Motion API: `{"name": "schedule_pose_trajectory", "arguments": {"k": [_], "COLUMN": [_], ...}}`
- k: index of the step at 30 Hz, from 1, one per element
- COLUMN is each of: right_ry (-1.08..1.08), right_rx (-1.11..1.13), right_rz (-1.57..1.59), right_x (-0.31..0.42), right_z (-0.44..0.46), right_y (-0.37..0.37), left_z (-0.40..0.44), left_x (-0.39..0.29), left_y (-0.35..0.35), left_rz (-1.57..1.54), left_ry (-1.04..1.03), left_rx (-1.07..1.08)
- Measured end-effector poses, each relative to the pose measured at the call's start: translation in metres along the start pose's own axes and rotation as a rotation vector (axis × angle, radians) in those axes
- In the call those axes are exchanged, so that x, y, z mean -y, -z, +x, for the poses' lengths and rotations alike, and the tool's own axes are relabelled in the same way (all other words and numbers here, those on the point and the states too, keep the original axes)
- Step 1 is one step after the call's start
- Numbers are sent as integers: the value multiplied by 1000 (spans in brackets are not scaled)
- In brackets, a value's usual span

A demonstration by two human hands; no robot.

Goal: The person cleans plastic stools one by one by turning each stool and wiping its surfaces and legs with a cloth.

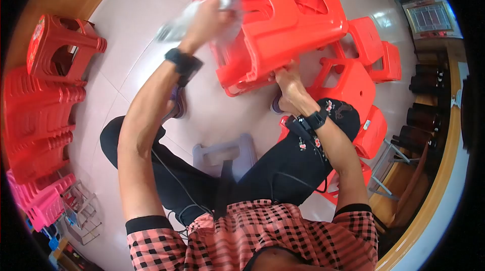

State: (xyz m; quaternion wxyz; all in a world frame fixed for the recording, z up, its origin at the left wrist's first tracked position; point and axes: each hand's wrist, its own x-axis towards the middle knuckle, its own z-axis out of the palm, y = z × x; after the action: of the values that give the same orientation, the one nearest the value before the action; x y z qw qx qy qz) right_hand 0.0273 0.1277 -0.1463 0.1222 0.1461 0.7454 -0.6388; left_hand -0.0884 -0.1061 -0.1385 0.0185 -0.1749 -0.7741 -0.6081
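A red plastic stool [303,28] is tipped on its side in front of me, its hollow leg frame facing left. Bunched in my left hand [209,20] is a pale grey cloth [179,27], blurred by motion, at the stool's left side. Whether the cloth touches the plastic I cannot tell. My right hand [289,80] grips the stool's lower edge near my right knee; part of its fingers is hidden behind the plastic.
Several red stools [361,86] stand close on the right. Stacked red stools [40,114] and pink stools [43,197] line the left. A grey stool [247,149] is between my legs. Dark bottles [423,117] stand along the right shelf.
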Motion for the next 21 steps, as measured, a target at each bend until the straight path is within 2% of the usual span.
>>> {"name": "schedule_pose_trajectory", "arguments": {"k": [1, 3, 5, 7, 8, 9, 11, 15, 16, 18, 19, 21], "right_ry": [27, 47, 3, -72, -84, 82, 496, 226, 138, -21, -31, 11], "right_rx": [11, -23, 16, 79, 130, 217, 204, 178, 176, 161, 156, 141], "right_rz": [-1, 154, 291, 377, 266, -82, -822, -154, 3, 302, 317, 224], "right_x": [-3, 0, -21, -38, -68, -68, -64, -49, -38, -8, -2, 6], "right_z": [-2, -9, -1, 8, 17, 18, 21, 14, 11, 0, -3, -8], "right_y": [-1, -7, -2, 6, 17, 24, 37, 21, 17, 8, 8, 7], "left_z": [11, 32, 52, 53, 53, 53, 47, 35, 28, 9, -1, -16], "left_x": [-1, 3, 28, 66, 102, 127, 133, 77, 62, 80, 94, 97], "left_y": [-13, -43, -58, -55, -49, -40, -25, -3, 4, 11, 15, 23], "left_rz": [6, 531, 769, 895, 981, 1067, 1205, 1041, 1022, 1004, 988, 1051], "left_ry": [-95, -491, -686, -667, -631, -597, -389, -32, -14, -290, -426, -349], "left_rx": [14, -80, 63, 59, 63, 69, 73, 297, 334, 152, 60, 93]}}
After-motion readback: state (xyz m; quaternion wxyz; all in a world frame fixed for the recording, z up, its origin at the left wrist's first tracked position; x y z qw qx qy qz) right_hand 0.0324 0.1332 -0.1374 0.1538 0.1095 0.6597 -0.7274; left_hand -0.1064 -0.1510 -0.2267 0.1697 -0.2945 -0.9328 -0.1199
